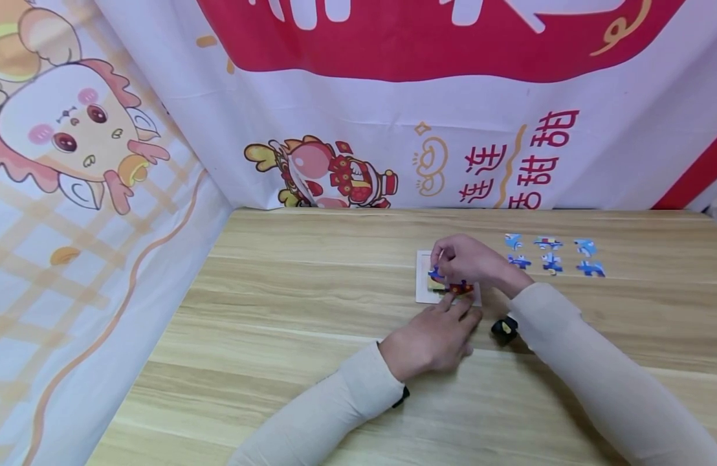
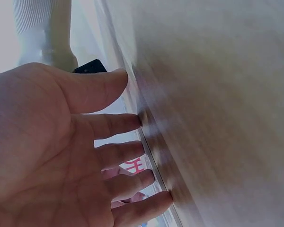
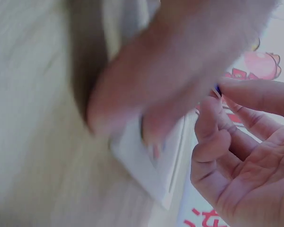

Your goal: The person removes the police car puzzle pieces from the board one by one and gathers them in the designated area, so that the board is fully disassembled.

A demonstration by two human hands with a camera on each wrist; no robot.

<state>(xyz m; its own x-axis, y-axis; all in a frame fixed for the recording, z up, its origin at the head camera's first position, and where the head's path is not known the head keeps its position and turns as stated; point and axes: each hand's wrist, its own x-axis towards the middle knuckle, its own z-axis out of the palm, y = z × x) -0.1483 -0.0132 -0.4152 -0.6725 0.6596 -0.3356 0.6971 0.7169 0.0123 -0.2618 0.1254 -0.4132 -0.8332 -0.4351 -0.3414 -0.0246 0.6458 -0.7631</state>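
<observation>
A small white-bordered jigsaw tray [image 1: 421, 279] lies flat on the wooden table, with red and yellow assembled pieces [image 1: 462, 288] partly showing inside it. Over its upper left part, my right hand [image 1: 469, 259] pinches a blue puzzle piece [image 1: 433, 272] between thumb and fingers; only a dark blue edge of this piece [image 3: 218, 90] shows in the right wrist view. My left hand [image 1: 437, 336] rests at the tray's near edge, fingers extended and fingertips on the border. In the left wrist view, those fingers [image 2: 120, 150] reach down to the tabletop, spread slightly apart.
Several loose blue puzzle pieces [image 1: 551, 262] lie in two rows to the right of the tray. A black wrist device [image 1: 504, 330] hangs beneath the right sleeve. A printed cloth [image 1: 358, 103] stands along the table's back edge, another at the left side.
</observation>
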